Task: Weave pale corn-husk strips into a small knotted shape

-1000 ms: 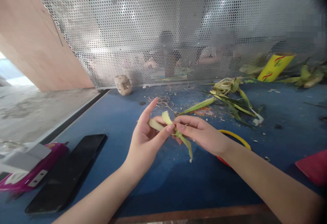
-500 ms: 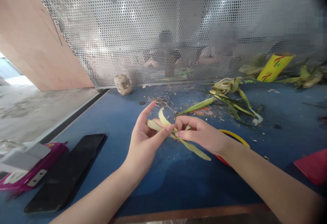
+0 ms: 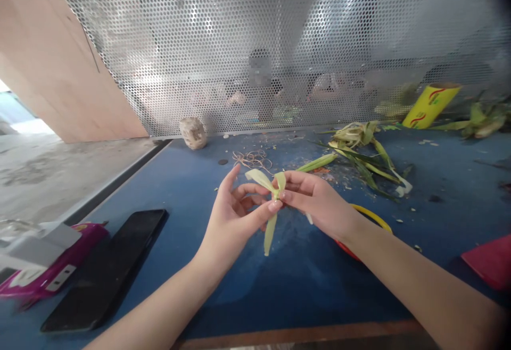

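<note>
Several pale green corn husk strips (image 3: 259, 178) cross at a small knot-like centre between my hands. My left hand (image 3: 247, 214) pinches them from the left with thumb against fingers, its index finger pointing up. From the right, my right hand (image 3: 309, 198) grips the same strips near the centre between thumb and fingers. One strip hangs down below the left thumb, and others stick up above the fingertips. A pale tip shows beneath the right hand. Fingers hide part of the crossing. Behind the hands lies a tangle of thin twine (image 3: 253, 159).
Corn husks (image 3: 359, 153) lie at the back right, by a yellow tube (image 3: 431, 106). A roll of twine (image 3: 193, 132) stands before a perforated metal screen (image 3: 223, 36). A black phone (image 3: 106, 270) and a purple-and-grey object (image 3: 67, 265) lie left. People are blurred beyond the screen.
The husk strips have turned between my fingers: the lower strip, slanting right before, now hangs nearly straight down, and two ends stand up above the knot. Both hands stay nearly in place.
</note>
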